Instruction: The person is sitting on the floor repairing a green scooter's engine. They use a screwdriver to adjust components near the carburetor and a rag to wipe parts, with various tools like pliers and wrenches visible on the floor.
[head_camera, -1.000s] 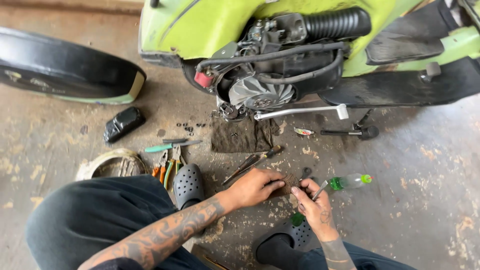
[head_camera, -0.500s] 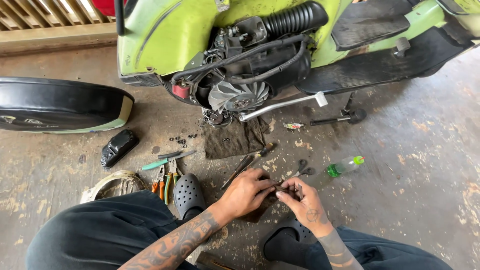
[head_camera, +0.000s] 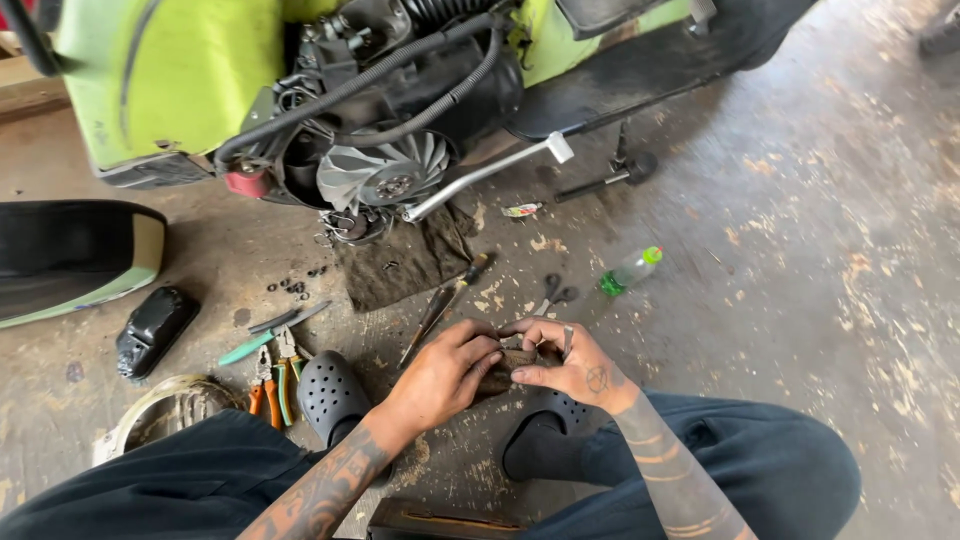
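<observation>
Both my hands meet low in the middle of the view, over the concrete floor between my feet. My left hand (head_camera: 440, 375) and my right hand (head_camera: 565, 362) together grip a small dark, grimy part (head_camera: 505, 366); its shape is mostly hidden by my fingers. Just beyond my hands lie a long screwdriver (head_camera: 443, 303) and a pair of scissors (head_camera: 553, 297). Above them stands a green scooter (head_camera: 170, 70) with its engine and silver cooling fan (head_camera: 382, 176) exposed.
A dirty rag (head_camera: 405, 262) lies under the engine. Pliers and a green-handled tool (head_camera: 272, 350) lie at left, near a black cover (head_camera: 152, 328), small loose nuts (head_camera: 295, 285) and a scooter seat (head_camera: 70, 255). A green-capped bottle (head_camera: 630, 270) lies at right.
My head has tilted down and closer, so the scooter moved up the frame. My right hand left the spot by the bottle and joined my left hand on the dark part.
</observation>
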